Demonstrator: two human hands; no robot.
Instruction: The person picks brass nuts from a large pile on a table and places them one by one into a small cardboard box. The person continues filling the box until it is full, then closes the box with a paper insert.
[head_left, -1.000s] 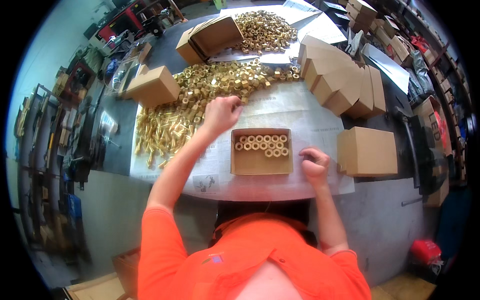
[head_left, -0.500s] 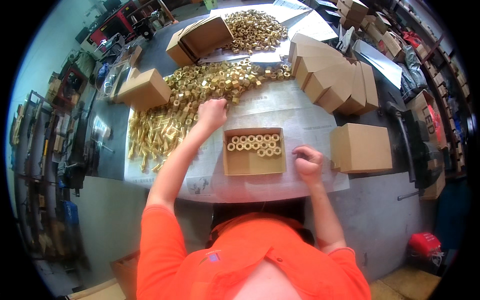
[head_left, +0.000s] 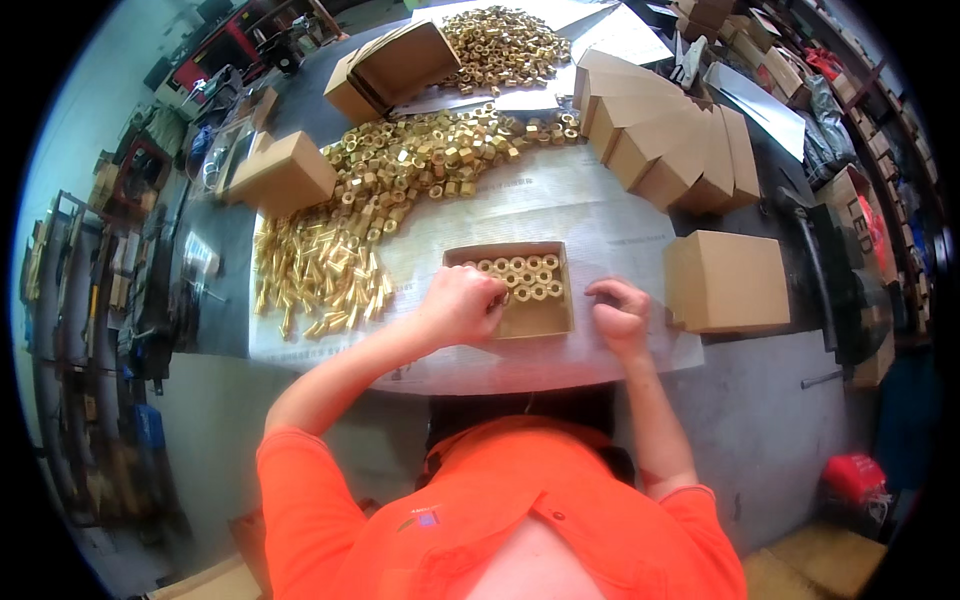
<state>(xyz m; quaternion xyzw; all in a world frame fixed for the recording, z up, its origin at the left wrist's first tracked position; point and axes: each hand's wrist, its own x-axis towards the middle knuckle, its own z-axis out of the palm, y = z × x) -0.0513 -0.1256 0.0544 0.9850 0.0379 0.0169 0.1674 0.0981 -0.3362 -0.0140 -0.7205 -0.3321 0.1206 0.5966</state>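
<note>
"Brass nuts (head_left: 523,279) lie in rows against the far wall of the open carton (head_left: 535,322), toward the near edge of the table (head_left: 305,102). What worries you?"

"The left hand (head_left: 462,305) first. It reaches over the carton's left wall, fingertips drawn together beside the rows. I can't tell whether a nut is pinched there. If one is, and it slips, it could land tilted and knock its neighbours crooked."

"And the carton itself?"

"Nothing visible braces it. The right hand (head_left: 620,310) is loosely curled, apart from the right wall; its palm is hidden, so I can't say whether it holds anything. A wrist catching the left wall might slide the carton, as it stands only on a paper sheet (head_left: 590,205)."

"Would the rows hold?"

"I doubt it: bare floor along the carton's near wall leaves them room to drift."

"Farther out?"

"Toward the table's left edge, slender brass parts (head_left: 335,275) lie up against the loose heap of nuts (head_left: 430,160). A careless grab where they meet could bring up the wrong piece, and a tug on the paper could spread both."

"To the right?"

"A brown box (head_left: 730,280) stands near the right hand, toward the table's right edge. An outward swing could shove it."
</note>
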